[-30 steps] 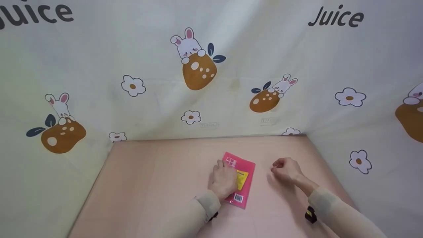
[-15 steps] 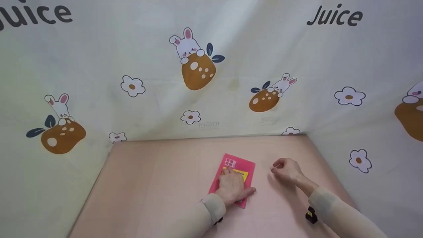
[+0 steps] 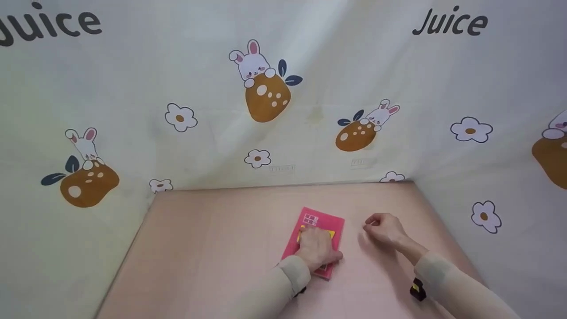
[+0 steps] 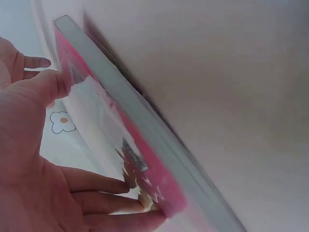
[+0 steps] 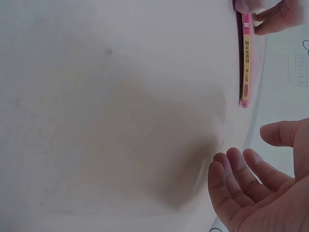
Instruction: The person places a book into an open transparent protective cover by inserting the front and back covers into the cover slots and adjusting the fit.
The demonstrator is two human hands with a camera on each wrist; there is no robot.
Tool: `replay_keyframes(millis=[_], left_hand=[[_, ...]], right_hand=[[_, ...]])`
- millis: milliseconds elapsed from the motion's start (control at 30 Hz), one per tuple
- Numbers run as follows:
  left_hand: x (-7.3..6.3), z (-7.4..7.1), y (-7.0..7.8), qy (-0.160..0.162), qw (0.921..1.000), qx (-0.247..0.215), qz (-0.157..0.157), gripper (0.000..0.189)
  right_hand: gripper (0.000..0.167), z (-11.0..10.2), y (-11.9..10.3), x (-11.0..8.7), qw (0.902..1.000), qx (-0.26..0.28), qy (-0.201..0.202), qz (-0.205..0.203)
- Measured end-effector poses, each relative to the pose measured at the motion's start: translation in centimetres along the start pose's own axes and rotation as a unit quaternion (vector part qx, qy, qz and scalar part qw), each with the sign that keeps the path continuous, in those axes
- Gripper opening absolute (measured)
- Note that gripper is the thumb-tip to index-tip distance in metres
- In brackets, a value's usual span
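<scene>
In the head view a pink book (image 3: 332, 219) with a yellow patch lies flat on the table. My left hand (image 3: 317, 247) rests on its cover, the fingers over the yellow patch and the thumb by the right edge. Seen from the left wrist, the pale page edges (image 4: 120, 92) face the camera, and the fingers (image 4: 104, 200) touch the glossy cover. The right wrist view shows the book's spine (image 5: 246, 58) with printed characters. To the right of the book, my right hand (image 3: 386, 229) stays apart from it, fingers loosely bent, holding nothing.
The table (image 3: 212, 248) has a pinkish cover. Behind it and on both sides hangs a pale cloth (image 3: 203, 62) printed with rabbits, fruit and flowers. A black strap piece (image 3: 417, 289) hangs under the right sleeve.
My left hand has moved right from the book's left side onto the middle of its cover, hiding the barcode, and its fingers have bent a little. The right hand stays put.
</scene>
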State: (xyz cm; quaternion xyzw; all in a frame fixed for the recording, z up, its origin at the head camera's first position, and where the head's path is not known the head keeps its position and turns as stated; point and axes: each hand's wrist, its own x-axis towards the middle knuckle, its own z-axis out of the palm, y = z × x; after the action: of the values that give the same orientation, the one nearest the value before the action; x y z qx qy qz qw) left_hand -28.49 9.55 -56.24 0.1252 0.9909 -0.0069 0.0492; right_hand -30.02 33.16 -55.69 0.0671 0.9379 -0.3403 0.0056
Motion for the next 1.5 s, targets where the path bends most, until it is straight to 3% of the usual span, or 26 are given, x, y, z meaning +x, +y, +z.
replay_keyframes(millis=[167,333,633,867,1033,1133,1233,1367,1433,1500], left_hand=[[-0.1,-1.0,-0.4,-0.024,0.9946,-0.101,-0.003,0.056],[-0.3,-1.7,-0.7,-0.058,0.9846,-0.165,-0.011,0.044],[0.0,-2.3,-0.5,-0.067,0.9816,-0.179,0.002,0.027],[0.2,-3.8,-1.3,-0.067,0.9610,-0.268,-0.004,0.017],[0.0,-5.0,-2.4,-0.056,0.9582,-0.280,0.007,0.013],[0.1,-5.5,-3.1,-0.068,0.9502,-0.304,-0.001,0.012],[0.3,-5.9,-3.6,-0.067,0.9512,-0.301,0.006,0.009],[0.7,-6.5,-4.1,-0.049,0.9687,-0.242,0.028,0.008],[1.0,-6.8,-4.3,-0.039,0.9739,-0.221,0.034,0.021],[1.1,-7.2,-4.6,-0.039,0.9713,-0.233,0.027,0.046]], right_hand=[[0.021,0.2,-0.3,0.0,0.9999,0.012,-0.007,-0.001],[0.020,0.6,-0.2,0.1,0.9998,0.013,-0.012,0.002],[0.021,0.6,-1.1,-0.2,0.9990,0.042,-0.015,-0.002],[0.022,0.4,-1.8,-0.1,0.9974,0.071,-0.015,-0.003],[0.026,0.6,-2.1,0.1,0.9971,0.074,-0.018,0.007],[0.027,0.9,-2.3,0.1,0.9965,0.080,-0.022,0.009],[0.028,1.1,-2.5,0.0,0.9958,0.089,-0.022,0.007],[0.031,1.0,-2.8,-0.2,0.9952,0.095,-0.021,0.003],[0.032,1.1,-2.9,-0.2,0.9949,0.099,-0.020,0.004],[0.033,1.1,-3.0,-0.2,0.9943,0.104,-0.022,0.005]])
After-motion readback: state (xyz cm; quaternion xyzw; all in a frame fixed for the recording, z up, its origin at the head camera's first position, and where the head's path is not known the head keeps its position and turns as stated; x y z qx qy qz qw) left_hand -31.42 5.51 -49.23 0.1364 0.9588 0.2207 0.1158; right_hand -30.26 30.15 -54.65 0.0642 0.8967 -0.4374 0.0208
